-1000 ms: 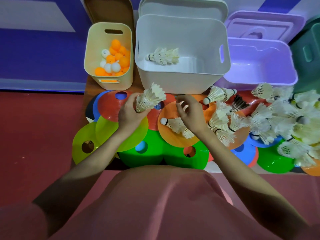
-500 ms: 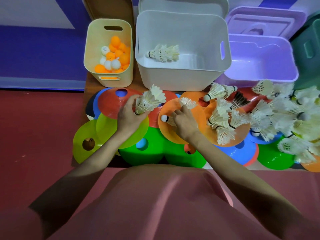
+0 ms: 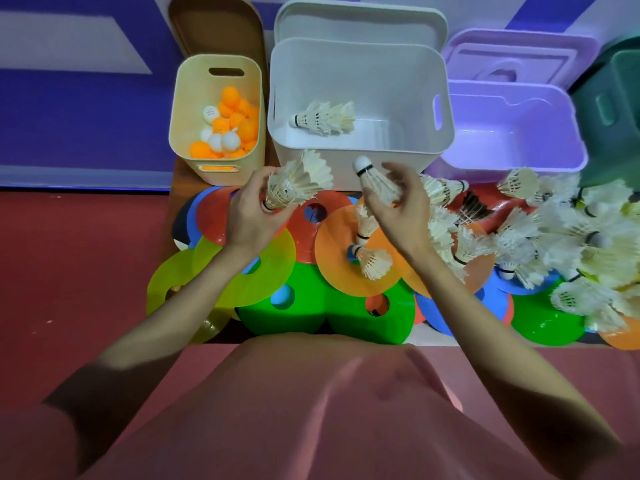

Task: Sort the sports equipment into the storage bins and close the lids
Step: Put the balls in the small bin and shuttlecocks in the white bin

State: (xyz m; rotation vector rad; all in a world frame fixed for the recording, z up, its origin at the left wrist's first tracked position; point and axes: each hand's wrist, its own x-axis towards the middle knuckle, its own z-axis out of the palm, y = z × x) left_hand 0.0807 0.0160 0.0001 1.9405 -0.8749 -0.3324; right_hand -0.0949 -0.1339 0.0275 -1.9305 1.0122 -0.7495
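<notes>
Shuttlecocks sit in both grips just short of the white bin (image 3: 360,157): left hand (image 3: 249,216) holds a nested stack (image 3: 298,183), right hand (image 3: 401,202) pinches one shuttlecock (image 3: 375,180) by its feathers. Squeezed feathers could crush, or either drop short onto the cones (image 3: 284,299).

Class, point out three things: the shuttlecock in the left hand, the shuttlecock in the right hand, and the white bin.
Left-hand shuttlecock (image 3: 298,183), head view, feather skirt.
Right-hand shuttlecock (image 3: 363,165), head view, white cork tip.
White bin (image 3: 346,166), head view, front wall.
</notes>
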